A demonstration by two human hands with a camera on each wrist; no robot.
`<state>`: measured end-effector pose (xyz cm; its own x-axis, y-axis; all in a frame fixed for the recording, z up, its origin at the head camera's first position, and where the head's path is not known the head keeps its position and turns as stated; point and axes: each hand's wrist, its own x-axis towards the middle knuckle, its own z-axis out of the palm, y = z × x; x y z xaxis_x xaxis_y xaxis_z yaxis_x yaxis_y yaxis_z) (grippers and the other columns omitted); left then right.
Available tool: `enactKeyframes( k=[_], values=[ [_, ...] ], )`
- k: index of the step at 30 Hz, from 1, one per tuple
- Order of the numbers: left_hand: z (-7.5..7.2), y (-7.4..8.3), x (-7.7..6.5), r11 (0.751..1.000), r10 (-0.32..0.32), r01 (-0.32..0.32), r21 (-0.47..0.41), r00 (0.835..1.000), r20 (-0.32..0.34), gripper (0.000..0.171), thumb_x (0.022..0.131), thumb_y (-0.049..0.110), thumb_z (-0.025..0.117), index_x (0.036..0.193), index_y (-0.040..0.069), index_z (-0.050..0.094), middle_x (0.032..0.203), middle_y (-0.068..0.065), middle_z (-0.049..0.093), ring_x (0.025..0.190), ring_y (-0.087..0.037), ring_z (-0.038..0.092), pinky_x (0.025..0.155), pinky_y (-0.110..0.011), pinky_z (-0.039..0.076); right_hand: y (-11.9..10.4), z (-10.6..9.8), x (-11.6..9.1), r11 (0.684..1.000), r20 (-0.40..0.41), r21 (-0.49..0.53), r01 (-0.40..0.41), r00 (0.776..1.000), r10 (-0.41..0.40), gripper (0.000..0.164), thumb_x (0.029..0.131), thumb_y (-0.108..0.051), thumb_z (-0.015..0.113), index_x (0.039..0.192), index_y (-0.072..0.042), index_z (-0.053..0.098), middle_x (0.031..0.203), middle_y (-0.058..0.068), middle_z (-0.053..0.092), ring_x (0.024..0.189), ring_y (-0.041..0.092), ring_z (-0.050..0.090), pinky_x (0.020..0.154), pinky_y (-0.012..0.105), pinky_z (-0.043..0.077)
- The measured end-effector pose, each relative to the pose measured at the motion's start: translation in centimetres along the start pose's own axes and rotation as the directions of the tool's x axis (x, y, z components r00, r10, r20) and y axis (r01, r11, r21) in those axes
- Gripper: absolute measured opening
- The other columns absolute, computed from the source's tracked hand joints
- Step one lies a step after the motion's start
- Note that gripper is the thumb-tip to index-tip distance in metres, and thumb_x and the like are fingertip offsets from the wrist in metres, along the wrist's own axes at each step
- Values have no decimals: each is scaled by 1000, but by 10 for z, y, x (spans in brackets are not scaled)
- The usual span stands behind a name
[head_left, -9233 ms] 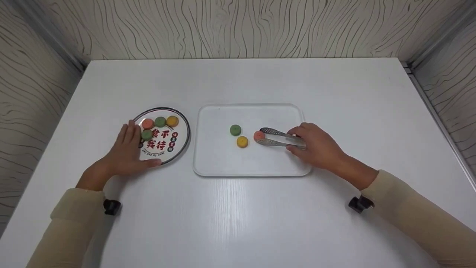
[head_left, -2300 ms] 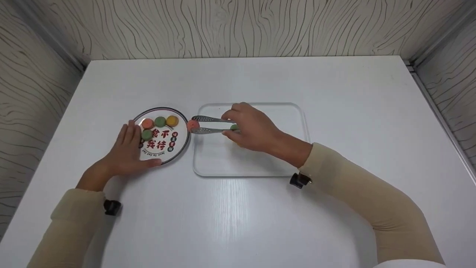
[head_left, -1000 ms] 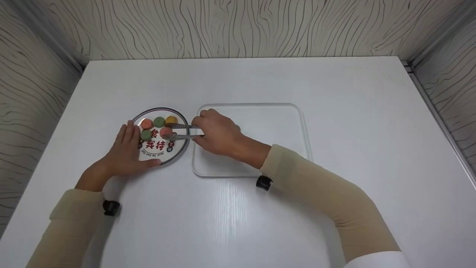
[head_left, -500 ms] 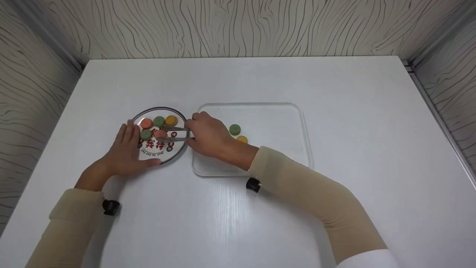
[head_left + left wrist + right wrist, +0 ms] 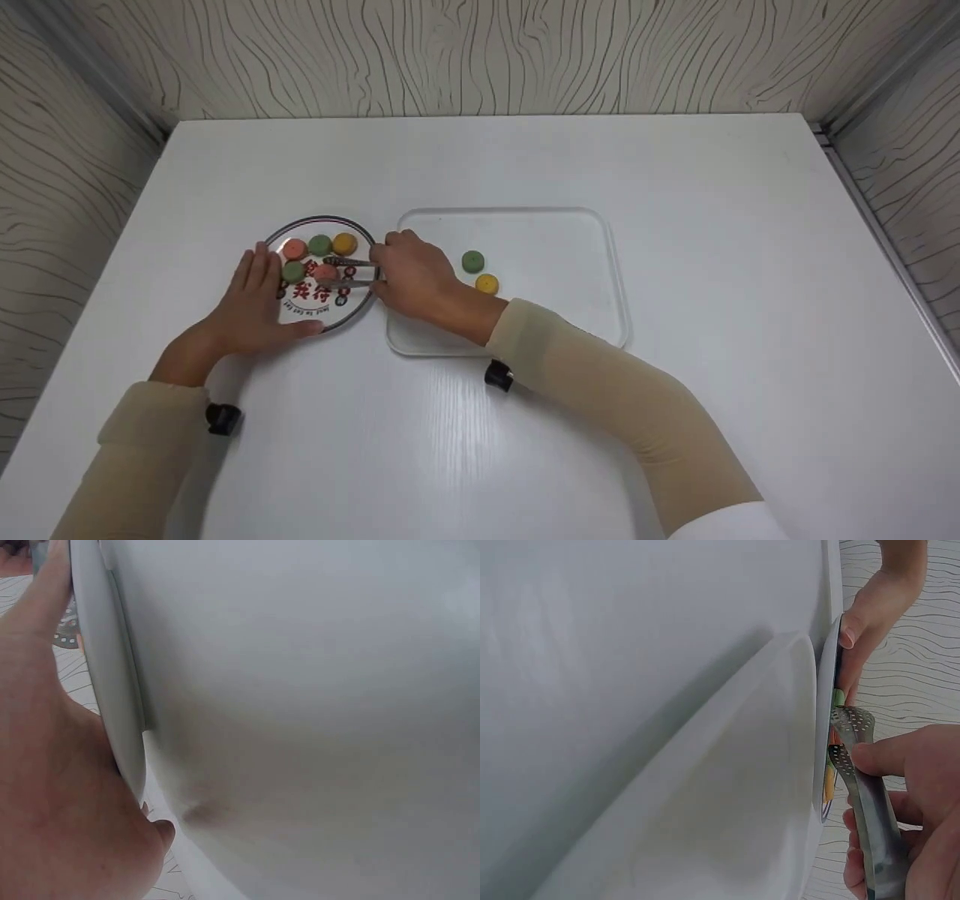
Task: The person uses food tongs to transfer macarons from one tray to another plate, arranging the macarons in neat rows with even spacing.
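Pinching tongs (image 5: 873,811) around a pink disc (image 5: 325,272), my right hand (image 5: 412,274) faces my straight-fingered left hand (image 5: 251,311) across it; the plate (image 5: 337,318) reads 我待.

My left hand (image 5: 251,315) lies toward the left edge of the desk (image 5: 712,225), thumb (image 5: 304,328) spread from fingers (image 5: 258,271); my right hand (image 5: 411,274) pinches, forearm (image 5: 592,386) slanting.

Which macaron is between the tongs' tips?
The pink macaron near the middle of the plate; the other pink macaron lies nearer the left hand, outside the tongs.
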<state>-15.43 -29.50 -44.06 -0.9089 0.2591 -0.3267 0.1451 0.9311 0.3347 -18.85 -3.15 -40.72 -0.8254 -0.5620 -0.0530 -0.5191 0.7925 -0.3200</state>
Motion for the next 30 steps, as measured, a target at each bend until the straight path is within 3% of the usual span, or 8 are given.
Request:
enactKeyframes(
  k=[18, 30],
  values=[
    [-2, 2, -2, 1000, -3, 3, -9, 1000, 0, 131, 85, 72, 63, 154, -16, -5, 162, -32, -21, 149, -51, -20, 119, -66, 4, -2, 11, 7, 999, -9, 49, -13, 1000, 13, 27, 99, -27, 68, 118, -9, 70, 105, 5, 63, 98, 18, 56, 77, 34, 53],
    [-2, 4, -1, 1000, 4, -4, 11, 1000, -2, 129, 88, 71, 61, 153, -19, -5, 161, -35, -21, 149, -51, -20, 120, -64, 2, 1, 13, 6, 999, -47, 38, -1, 999, 3, 20, 97, -28, 69, 105, -10, 71, 96, 4, 61, 91, 18, 55, 70, 33, 51]
  ],
)
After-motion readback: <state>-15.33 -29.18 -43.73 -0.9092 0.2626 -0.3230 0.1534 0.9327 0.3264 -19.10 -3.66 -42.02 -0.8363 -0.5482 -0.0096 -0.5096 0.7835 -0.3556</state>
